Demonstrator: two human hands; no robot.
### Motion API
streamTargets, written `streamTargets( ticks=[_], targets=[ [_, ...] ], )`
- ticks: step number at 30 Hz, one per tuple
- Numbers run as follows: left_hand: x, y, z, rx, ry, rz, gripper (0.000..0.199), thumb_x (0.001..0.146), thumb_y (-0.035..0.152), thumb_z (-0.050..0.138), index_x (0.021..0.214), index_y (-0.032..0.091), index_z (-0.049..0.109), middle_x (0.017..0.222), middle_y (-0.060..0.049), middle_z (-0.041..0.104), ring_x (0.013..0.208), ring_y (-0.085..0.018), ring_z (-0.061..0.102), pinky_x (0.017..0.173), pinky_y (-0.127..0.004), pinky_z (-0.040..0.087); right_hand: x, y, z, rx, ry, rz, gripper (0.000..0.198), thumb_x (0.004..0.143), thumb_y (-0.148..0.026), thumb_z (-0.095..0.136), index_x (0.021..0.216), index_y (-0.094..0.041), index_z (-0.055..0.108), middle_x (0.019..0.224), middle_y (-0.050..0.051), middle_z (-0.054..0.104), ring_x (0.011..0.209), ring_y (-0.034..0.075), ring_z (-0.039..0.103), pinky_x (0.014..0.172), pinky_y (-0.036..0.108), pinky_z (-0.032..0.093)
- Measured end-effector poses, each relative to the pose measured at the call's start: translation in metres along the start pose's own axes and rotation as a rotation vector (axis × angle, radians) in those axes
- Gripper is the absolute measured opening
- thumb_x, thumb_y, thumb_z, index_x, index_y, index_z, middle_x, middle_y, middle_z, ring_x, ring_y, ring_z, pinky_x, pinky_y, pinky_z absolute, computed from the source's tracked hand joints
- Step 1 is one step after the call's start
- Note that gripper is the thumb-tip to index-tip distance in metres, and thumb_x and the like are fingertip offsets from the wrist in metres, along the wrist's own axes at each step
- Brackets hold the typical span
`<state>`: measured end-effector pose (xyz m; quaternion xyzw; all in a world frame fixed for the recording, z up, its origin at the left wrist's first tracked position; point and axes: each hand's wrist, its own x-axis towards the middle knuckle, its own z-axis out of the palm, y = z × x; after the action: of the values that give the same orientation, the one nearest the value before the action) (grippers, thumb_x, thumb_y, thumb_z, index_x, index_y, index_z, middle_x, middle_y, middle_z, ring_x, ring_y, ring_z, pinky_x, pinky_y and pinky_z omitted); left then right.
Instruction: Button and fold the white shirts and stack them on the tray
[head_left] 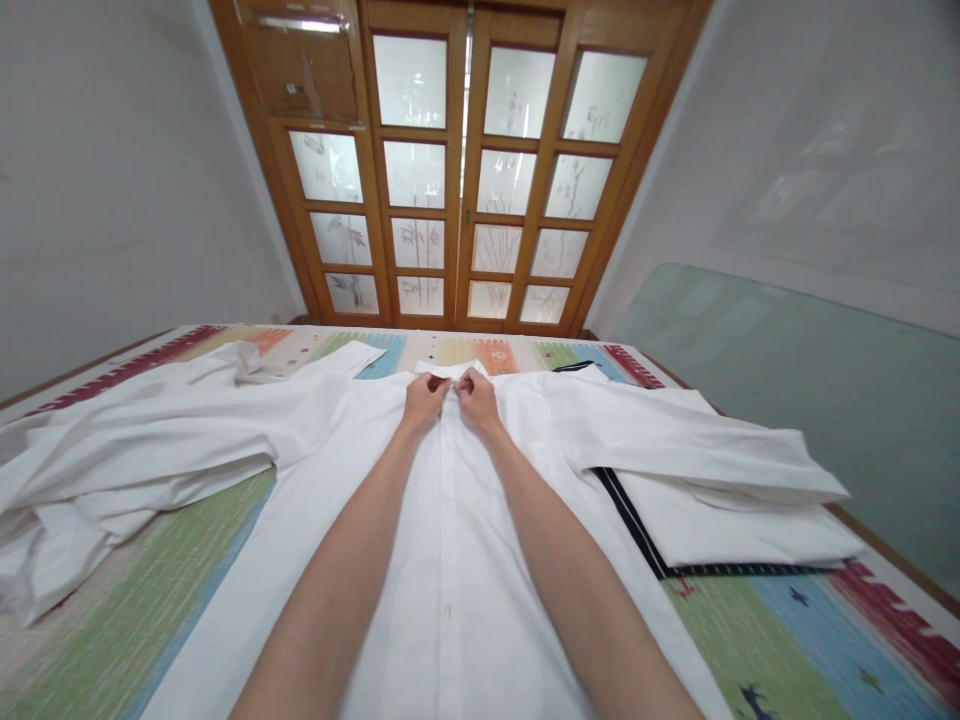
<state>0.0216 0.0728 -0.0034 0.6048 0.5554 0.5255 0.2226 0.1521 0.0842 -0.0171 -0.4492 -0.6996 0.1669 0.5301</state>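
Observation:
A white long-sleeved shirt (405, 600) lies spread out front side up, its collar (480, 367) at the far end and its button placket running down the middle toward me. Just below the collar, my left hand (426, 398) pinches the shirt's front edge from the left. My right hand (475, 396) pinches the same spot from the right, fingertips almost touching those of the left. Any button between the fingers is too small to make out. Both forearms reach over the shirt body.
Beneath the shirt is a colourful striped cover (810, 640). At right, a folded white cloth with dark edging (735, 530) lies partly under the sleeve. More crumpled white fabric (60, 560) lies at left. A pale green panel (757, 370) leans by the right wall; wooden glazed doors (457, 180) stand behind.

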Motion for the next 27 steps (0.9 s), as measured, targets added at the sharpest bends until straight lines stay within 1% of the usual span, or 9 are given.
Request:
streamTargets(
  ticks=[5,9,11,14,19,22,24,26,27],
  targets=[
    [0.002,-0.008,0.001,-0.243,-0.012,-0.041,0.02,0.064,0.022,0.075,0.072,0.018,0.058,0.075,-0.003,0.07,0.071,-0.016,0.064,0.071,-0.029,0.051,0.0,0.001,0.001,0.039,0.025,0.0,0.013,0.075,-0.018,0.051,0.069,-0.024,0.041,0.065,-0.005,0.047,0.064,0.015,0.045,0.064,0.026,0.034],
    [0.003,-0.013,0.001,-0.436,-0.074,-0.067,0.034,0.058,0.026,0.081,0.078,0.018,0.054,0.077,-0.002,0.069,0.074,-0.016,0.064,0.073,-0.029,0.05,0.0,0.001,0.0,0.047,0.024,0.012,0.012,0.075,-0.018,0.051,0.069,-0.024,0.042,0.063,-0.005,0.048,0.063,0.015,0.045,0.063,0.026,0.034],
    [0.003,-0.014,0.001,-0.482,-0.099,-0.077,0.038,0.056,0.026,0.081,0.08,0.019,0.053,0.078,-0.001,0.069,0.075,-0.015,0.064,0.074,-0.029,0.049,0.001,0.001,0.0,0.054,0.012,0.018,0.011,0.073,-0.017,0.051,0.069,-0.024,0.043,0.063,-0.005,0.048,0.062,0.015,0.045,0.062,0.026,0.034],
    [0.004,-0.013,0.002,-0.494,-0.109,-0.107,0.037,0.056,0.024,0.08,0.078,0.019,0.051,0.077,-0.001,0.068,0.073,-0.015,0.063,0.072,-0.028,0.049,0.001,0.0,0.0,0.071,0.004,0.022,0.01,0.072,-0.016,0.05,0.069,-0.024,0.044,0.063,-0.005,0.049,0.062,0.015,0.046,0.062,0.025,0.034],
    [0.005,-0.008,0.003,-0.354,-0.004,-0.159,0.021,0.067,0.021,0.069,0.077,0.02,0.051,0.071,0.002,0.066,0.062,-0.013,0.059,0.062,-0.025,0.046,0.0,-0.003,-0.001,0.077,-0.006,0.019,0.009,0.072,-0.017,0.049,0.068,-0.023,0.044,0.063,-0.005,0.049,0.06,0.014,0.044,0.062,0.024,0.035],
    [0.003,-0.005,0.001,-0.218,0.035,-0.114,0.015,0.072,0.02,0.066,0.078,0.02,0.052,0.072,0.002,0.065,0.065,-0.013,0.059,0.064,-0.024,0.046,-0.001,-0.005,-0.002,0.048,-0.006,0.034,0.007,0.075,-0.018,0.049,0.071,-0.023,0.046,0.066,-0.004,0.052,0.062,0.014,0.047,0.063,0.025,0.038],
    [0.001,-0.003,0.0,-0.112,0.076,-0.079,0.012,0.075,0.018,0.064,0.079,0.02,0.053,0.076,0.001,0.065,0.07,-0.013,0.061,0.069,-0.024,0.048,-0.001,-0.005,-0.003,0.003,0.031,0.05,0.004,0.076,-0.02,0.051,0.079,-0.023,0.05,0.075,-0.002,0.056,0.065,0.014,0.05,0.068,0.026,0.041],
    [-0.002,-0.001,-0.002,0.005,0.162,-0.06,0.011,0.077,0.013,0.058,0.084,0.02,0.054,0.082,0.0,0.065,0.074,-0.014,0.061,0.073,-0.025,0.048,-0.001,-0.005,-0.002,-0.048,0.08,0.056,0.01,0.078,-0.02,0.052,0.088,-0.021,0.054,0.09,0.002,0.059,0.069,0.015,0.053,0.073,0.027,0.044],
    [-0.003,0.0,-0.003,0.067,0.216,-0.044,0.016,0.077,0.009,0.055,0.089,0.019,0.055,0.088,-0.001,0.065,0.078,-0.014,0.061,0.076,-0.026,0.049,-0.001,-0.005,-0.002,-0.074,0.098,0.053,0.012,0.079,-0.019,0.052,0.09,-0.021,0.055,0.097,0.004,0.059,0.071,0.015,0.055,0.075,0.028,0.045]
  ],
)
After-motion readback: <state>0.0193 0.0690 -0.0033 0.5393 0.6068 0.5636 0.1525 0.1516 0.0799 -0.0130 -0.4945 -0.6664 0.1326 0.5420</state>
